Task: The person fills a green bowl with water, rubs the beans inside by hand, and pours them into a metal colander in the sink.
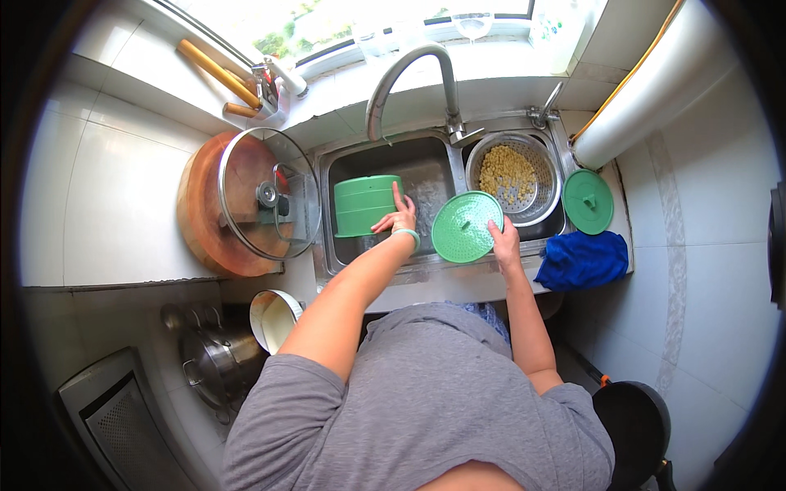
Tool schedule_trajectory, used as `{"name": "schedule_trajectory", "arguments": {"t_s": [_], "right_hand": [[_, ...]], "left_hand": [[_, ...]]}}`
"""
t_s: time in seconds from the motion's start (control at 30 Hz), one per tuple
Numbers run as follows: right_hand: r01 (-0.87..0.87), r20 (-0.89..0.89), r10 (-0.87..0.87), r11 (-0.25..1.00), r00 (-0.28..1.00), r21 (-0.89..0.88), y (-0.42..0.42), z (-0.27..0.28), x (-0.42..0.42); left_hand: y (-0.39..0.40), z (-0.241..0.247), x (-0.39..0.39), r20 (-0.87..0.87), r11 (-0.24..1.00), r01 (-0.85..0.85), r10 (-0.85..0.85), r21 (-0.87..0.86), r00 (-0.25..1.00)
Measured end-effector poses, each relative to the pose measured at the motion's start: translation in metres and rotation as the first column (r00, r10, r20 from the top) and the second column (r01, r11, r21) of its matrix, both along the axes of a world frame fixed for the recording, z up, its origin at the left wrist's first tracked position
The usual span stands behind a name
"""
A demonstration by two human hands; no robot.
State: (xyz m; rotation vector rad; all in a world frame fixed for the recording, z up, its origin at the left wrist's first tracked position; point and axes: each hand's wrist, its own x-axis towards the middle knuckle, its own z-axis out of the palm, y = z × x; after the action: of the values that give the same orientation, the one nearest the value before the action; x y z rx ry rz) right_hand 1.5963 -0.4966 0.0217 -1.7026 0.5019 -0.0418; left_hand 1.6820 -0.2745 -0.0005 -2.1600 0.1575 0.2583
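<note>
My left hand (399, 216), fingers spread, touches the right side of a green plastic container (365, 205) in the left sink basin (430, 162). Whether it grips the container or only rests against it, I cannot tell. With my right hand (506, 242) I hold a round green perforated plastic strainer plate (463, 236) by its right edge. The plate is tilted over the sink's front edge and divider. Behind it, a metal colander (537, 212) in the right basin holds pale yellow beans or kernels (506, 170).
A curved faucet (451, 92) arches over the left basin. Right of the sink lie a green lid (587, 199) and a blue cloth (583, 261). A glass pot lid (301, 215) stands against a round wooden chopping board (199, 205) at left.
</note>
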Motion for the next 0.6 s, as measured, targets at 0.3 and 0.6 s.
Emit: {"name": "schedule_trajectory", "arguments": {"t_s": [0.3,0.6], "right_hand": [[-0.134,0.073,0.183,0.891,0.980,-0.434,-0.015,0.057,0.102],[-0.150,0.194,0.377,0.713,0.906,-0.685,-0.025,0.044,0.211]], "left_hand": [[0.108,0.066,0.088,-0.437,0.471,-0.570,0.368,-0.674,0.821],[0.160,0.061,0.047,-0.822,-0.752,-0.433,0.247,-0.496,0.513]]}}
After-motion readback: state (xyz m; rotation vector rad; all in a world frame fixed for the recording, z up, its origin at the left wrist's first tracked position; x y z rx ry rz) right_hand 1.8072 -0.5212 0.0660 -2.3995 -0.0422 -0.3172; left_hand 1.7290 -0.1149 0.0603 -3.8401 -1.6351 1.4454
